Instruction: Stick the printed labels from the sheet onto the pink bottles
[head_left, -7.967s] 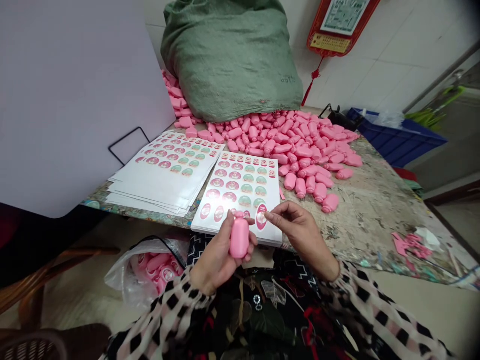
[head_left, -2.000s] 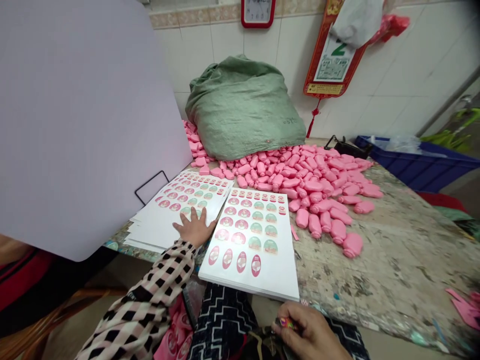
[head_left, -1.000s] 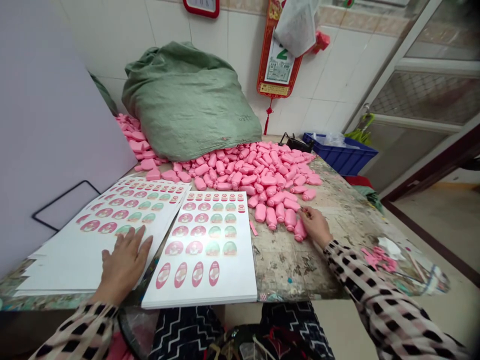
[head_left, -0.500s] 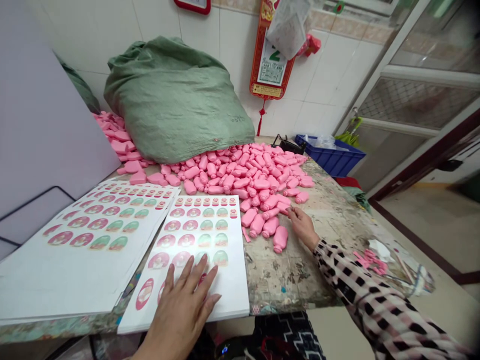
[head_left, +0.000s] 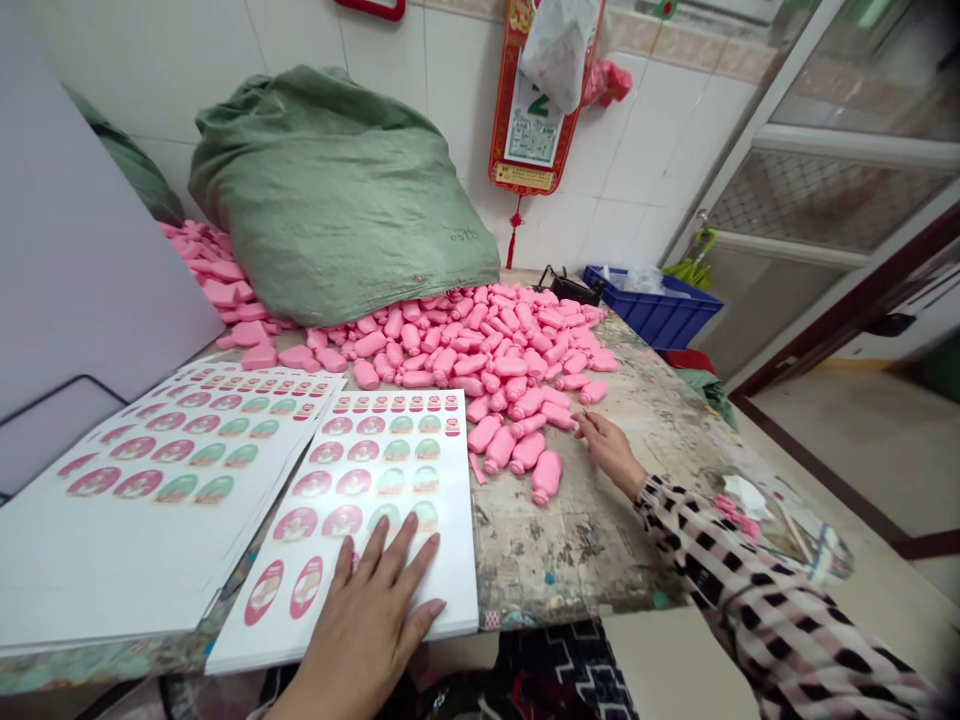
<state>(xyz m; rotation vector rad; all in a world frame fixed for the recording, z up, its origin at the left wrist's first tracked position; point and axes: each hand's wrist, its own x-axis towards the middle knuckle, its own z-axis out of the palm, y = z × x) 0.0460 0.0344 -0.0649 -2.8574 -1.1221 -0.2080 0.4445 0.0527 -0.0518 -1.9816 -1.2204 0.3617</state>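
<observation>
Left hand [head_left: 367,620] open, palm down, fingers spread, laid on the lower part of the right-hand stack of sticker sheets [head_left: 431,600]. 2 pink oval stickers [head_left: 285,592] show whole just left of that hand; pink and green rounded stickers run in rows above, small red-and-white labels along the top edge

Right hand [head_left: 611,452] at the right side of the loose pink plastic bottles [head_left: 472,340], thumb and fingertips drawn together in a pinch; too small to tell if anything sits between them. 1 pink bottle [head_left: 547,477] lies nearest the table's front edge, apart from the right hand

Second stack of sticker sheets [head_left: 97,540] fanned out at left, just beside the first. Green woven sack [head_left: 337,200] rests behind and partly over the bottle pile. Blue plastic crate [head_left: 660,310] at the far right corner, clear plastic inside. Small pink scraps [head_left: 736,516] and a white crumpled piece [head_left: 745,496] near the right sleeve, on the stained worktable [head_left: 555,545]
</observation>
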